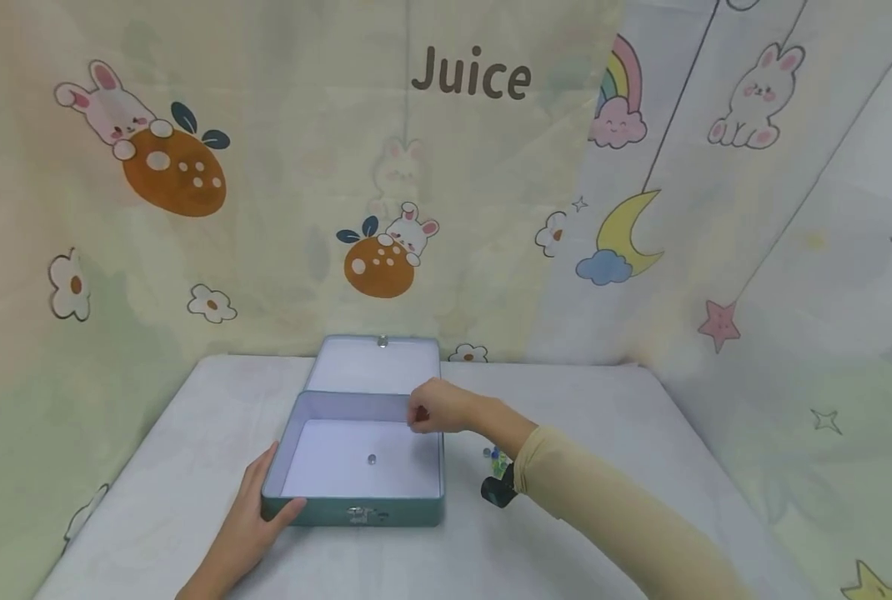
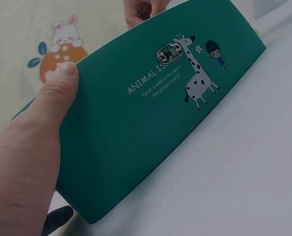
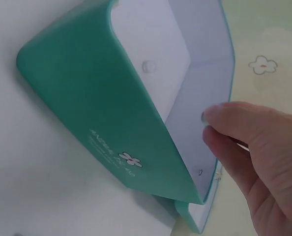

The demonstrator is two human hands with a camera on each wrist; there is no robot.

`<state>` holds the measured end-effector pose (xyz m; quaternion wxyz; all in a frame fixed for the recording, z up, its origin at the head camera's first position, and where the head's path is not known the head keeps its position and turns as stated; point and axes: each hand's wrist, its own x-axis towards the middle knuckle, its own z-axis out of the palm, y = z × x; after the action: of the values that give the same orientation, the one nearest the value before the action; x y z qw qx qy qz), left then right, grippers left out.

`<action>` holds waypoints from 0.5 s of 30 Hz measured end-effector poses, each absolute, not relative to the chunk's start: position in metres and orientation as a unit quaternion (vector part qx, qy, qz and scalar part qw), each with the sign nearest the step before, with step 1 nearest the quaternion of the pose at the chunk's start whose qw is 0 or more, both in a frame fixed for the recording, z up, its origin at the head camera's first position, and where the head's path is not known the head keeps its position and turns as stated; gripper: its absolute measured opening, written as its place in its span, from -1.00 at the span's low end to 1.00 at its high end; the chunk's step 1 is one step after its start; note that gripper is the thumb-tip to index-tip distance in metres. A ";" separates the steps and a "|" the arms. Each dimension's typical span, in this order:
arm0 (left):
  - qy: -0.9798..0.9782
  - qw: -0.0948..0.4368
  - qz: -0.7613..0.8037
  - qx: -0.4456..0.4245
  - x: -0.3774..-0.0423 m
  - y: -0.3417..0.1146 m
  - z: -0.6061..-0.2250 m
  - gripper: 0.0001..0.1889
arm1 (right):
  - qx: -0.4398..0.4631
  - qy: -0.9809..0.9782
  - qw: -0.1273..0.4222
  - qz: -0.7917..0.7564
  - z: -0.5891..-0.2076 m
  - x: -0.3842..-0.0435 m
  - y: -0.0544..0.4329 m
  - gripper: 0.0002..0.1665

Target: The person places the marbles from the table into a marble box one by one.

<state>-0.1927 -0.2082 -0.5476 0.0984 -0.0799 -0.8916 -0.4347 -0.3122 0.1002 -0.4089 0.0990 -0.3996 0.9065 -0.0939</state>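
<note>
A white cloth-covered table stands against pastel cartoon-printed fabric backdrops showing bunnies, flowers, rainbow, moon, and the word "Juice".

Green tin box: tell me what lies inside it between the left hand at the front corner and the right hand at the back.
In the head view, only one small marble lies on the white floor of the green tin box, between the left hand and the right hand.
</note>
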 end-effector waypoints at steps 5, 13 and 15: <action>-0.888 0.093 -0.443 -0.083 -0.190 -0.204 -0.549 -0.03 | -0.415 0.895 0.156 -0.042 -0.415 -0.315 0.092 -0.95; -0.890 0.100 -0.436 -0.085 -0.192 -0.207 -0.549 -0.03 | -0.430 0.888 0.160 -0.008 -0.419 -0.325 0.073 -0.94; -0.891 0.101 -0.434 -0.085 -0.193 -0.209 -0.547 -0.04 | -0.430 0.888 0.162 -0.008 -0.420 -0.328 0.067 -0.94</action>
<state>-0.1934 -0.2095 -0.5474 0.1012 -0.0854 -0.8912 -0.4339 -0.3285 0.0671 -0.4195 0.1619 -0.4305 0.8879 -0.0075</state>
